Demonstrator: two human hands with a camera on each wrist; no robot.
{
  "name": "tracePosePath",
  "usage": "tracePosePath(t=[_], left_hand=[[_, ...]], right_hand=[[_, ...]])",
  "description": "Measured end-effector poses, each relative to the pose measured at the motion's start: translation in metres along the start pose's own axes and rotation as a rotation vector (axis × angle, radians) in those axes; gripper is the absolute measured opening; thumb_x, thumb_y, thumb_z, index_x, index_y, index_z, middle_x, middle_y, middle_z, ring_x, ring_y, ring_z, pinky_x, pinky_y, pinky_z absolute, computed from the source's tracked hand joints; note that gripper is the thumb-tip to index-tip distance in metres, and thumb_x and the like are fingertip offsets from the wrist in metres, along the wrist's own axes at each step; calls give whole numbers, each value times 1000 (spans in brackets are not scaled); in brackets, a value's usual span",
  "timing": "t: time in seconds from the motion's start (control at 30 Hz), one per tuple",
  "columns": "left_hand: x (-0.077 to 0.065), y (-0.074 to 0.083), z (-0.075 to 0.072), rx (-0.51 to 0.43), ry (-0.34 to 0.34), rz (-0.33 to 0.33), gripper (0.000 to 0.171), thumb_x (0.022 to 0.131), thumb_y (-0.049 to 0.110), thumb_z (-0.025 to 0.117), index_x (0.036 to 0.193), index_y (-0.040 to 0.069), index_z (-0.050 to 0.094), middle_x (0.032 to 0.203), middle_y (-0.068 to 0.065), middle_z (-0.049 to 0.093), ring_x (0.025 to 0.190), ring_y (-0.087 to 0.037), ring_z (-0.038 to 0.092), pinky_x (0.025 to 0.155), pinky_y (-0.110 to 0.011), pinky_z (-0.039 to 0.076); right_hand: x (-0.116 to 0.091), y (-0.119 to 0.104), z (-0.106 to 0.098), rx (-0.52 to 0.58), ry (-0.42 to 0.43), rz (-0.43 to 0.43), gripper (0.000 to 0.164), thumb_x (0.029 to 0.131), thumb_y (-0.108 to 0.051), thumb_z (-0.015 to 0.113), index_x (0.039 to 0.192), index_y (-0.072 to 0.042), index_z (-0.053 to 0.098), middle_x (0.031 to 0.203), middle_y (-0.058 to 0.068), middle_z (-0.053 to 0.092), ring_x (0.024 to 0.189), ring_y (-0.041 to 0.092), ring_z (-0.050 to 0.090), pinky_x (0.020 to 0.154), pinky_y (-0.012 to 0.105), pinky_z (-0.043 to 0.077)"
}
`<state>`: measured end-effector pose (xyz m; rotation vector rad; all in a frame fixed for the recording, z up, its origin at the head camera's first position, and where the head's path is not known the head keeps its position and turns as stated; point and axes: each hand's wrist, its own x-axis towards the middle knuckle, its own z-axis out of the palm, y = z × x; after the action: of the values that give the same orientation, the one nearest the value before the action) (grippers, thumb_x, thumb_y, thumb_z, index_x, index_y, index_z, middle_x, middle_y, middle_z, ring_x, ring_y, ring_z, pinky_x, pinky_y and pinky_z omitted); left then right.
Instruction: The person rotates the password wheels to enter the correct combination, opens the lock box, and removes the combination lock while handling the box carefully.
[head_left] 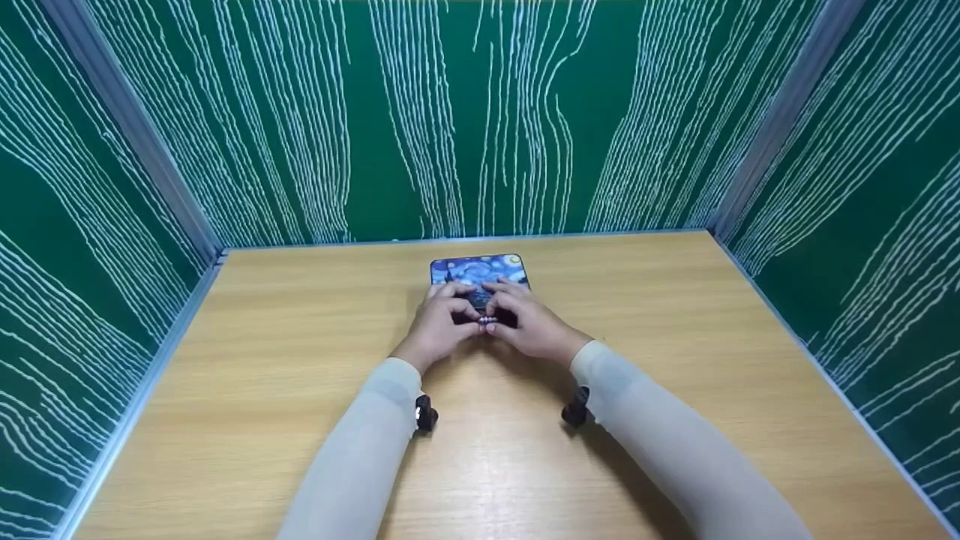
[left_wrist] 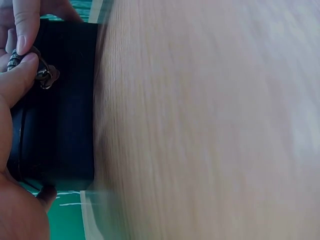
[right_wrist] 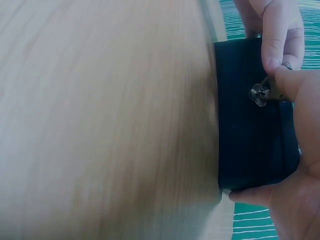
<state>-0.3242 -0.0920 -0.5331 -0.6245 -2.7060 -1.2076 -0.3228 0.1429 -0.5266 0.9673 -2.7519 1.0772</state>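
Note:
A dark box (left_wrist: 62,130) with a blue swirling night-sky picture on its lid (head_left: 480,270) stands on the table. At its front, a small combination padlock (left_wrist: 14,61) with ridged number dials hangs from a metal clasp (right_wrist: 258,94). My left hand (head_left: 439,324) pinches one end of the padlock between thumb and finger. From the other side my right hand (head_left: 534,324) pinches it too, thumb below. Other fingers of both hands rest along the sides and top of the box. The fingertips hide part of the padlock, and the digits are too small to read.
The wooden table (head_left: 480,465) spreads around the box. Green panels with white wavy lines (head_left: 405,120) enclose the back and both sides, joined by grey metal posts (head_left: 780,112). A small black camera sits at each wrist.

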Motion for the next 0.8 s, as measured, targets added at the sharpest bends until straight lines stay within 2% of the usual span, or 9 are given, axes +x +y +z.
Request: tracePosePath(t=[0.27, 0.5, 0.8], left_hand=[[-1, 1, 0, 1, 6, 8, 9, 94, 23, 95, 96, 17, 88, 161, -1, 66, 156, -31, 46, 135, -54, 36], [-1, -1, 0, 9, 16, 44, 9, 94, 23, 94, 96, 16, 88, 160, -3, 68, 153, -31, 49, 133, -52, 38], [-1, -1, 0, -6, 14, 17, 9, 93, 22, 95, 95, 17, 88, 160, -2, 67, 155, -31, 47, 136, -54, 36]], right_hand=[[-1, -1, 0, 3, -11, 20, 11, 111, -22, 74, 118, -16, 68, 182, 10, 45, 176, 46, 23, 139, 75, 20], [0, 0, 0, 10, -10, 8, 16, 110, -21, 76, 120, -13, 67, 181, 11, 46, 176, 45, 23, 141, 71, 18], [0, 1, 1, 2, -4, -2, 13, 109, -18, 76, 117, -14, 67, 181, 12, 46, 175, 48, 23, 139, 74, 19]])
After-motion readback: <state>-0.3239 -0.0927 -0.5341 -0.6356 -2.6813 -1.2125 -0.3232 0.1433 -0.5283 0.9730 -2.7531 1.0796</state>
